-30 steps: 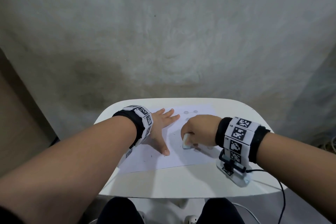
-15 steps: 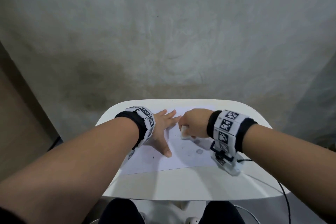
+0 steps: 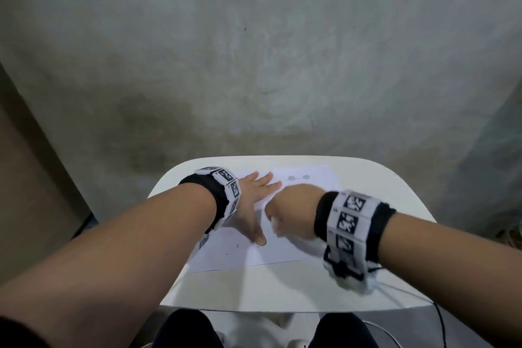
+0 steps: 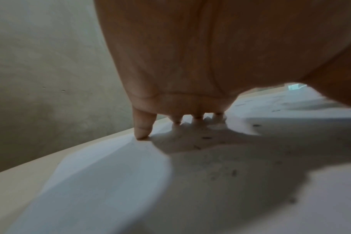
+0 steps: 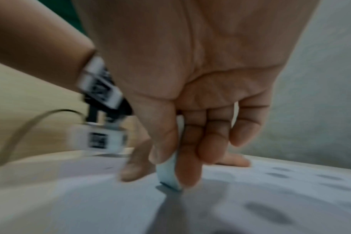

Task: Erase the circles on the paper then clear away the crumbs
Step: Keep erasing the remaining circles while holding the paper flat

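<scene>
A white sheet of paper (image 3: 282,251) lies on the small white table (image 3: 254,288). My left hand (image 3: 254,200) lies flat on the paper's left half, fingers spread and straight, their tips (image 4: 141,133) pressing the sheet. My right hand (image 3: 293,212) pinches a white eraser (image 5: 169,175) between thumb and fingers, its lower end on the paper just right of my left thumb. Two grey pencil circles (image 3: 298,177) show near the paper's far edge. More grey circles (image 5: 281,175) show in the right wrist view. Dark eraser crumbs (image 4: 207,138) are scattered under my left palm.
A stained grey wall (image 3: 254,65) stands right behind the table. A cable (image 3: 440,319) runs from my right wrist device off the table's right front edge. My knees (image 3: 186,330) sit below the front edge.
My right hand with the eraser rubbed away from me, then back toward me and a little left. The left hand has stayed flat on the paper.
</scene>
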